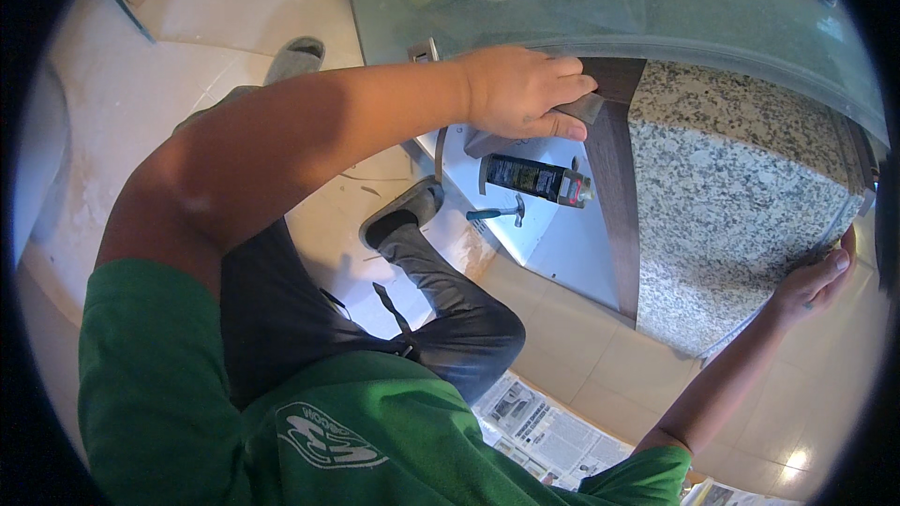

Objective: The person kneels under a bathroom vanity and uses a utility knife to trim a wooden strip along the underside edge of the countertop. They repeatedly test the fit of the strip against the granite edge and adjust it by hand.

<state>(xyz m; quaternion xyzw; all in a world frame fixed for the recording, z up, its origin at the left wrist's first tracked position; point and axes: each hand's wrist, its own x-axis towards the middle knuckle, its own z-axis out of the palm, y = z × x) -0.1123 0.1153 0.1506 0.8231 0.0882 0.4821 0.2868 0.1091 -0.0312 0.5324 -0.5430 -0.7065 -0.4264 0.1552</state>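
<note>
My left hand [525,94] reaches across under the edge of a glass panel [600,9]. Its fingers are closed round a flat dark grey piece [583,109], whose end sticks out past the thumb beside a dark brown wooden strip [621,215]. To the right stands a speckled granite slab [722,215]. At the slab's far right edge my right hand [816,286] grips it, with some fingertips hidden behind. Below my left hand, a black can or cartridge [530,177] and a small hammer [502,213] lie on a white surface.
Newspaper sheets [553,431] cover part of the tiled floor [553,319] near me. My legs are folded, with one slippered foot [403,211] close to the white surface. Another grey slipper [296,58] shows beyond my left arm. A few dark scraps lie on the floor.
</note>
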